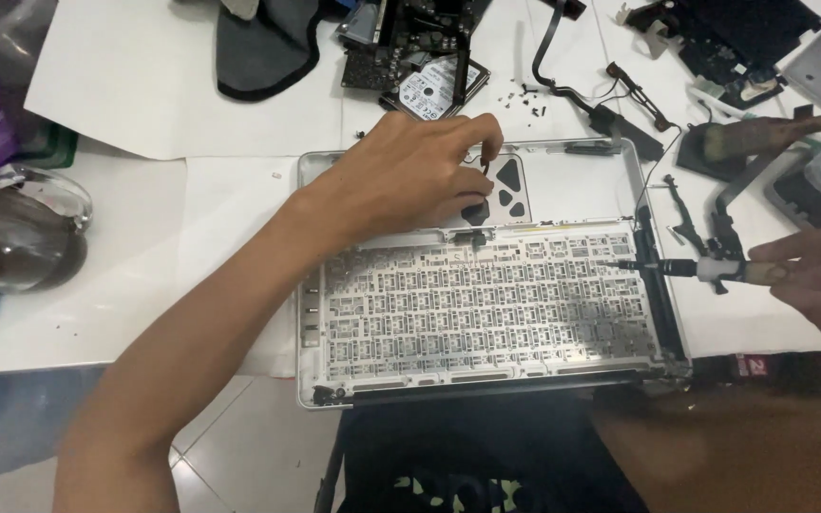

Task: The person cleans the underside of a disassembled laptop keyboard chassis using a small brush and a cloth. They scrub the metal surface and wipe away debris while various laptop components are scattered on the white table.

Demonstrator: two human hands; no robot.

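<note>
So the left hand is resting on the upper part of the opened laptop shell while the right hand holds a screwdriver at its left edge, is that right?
Not quite: the head view shows the right hand holding the screwdriver at the right edge of the laptop shell, not the left. The left hand does rest on the shell's upper part.

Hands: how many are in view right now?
2. The left hand rests on the open laptop case near its top edge; the right hand holds a screwdriver at the case's right side.
</note>
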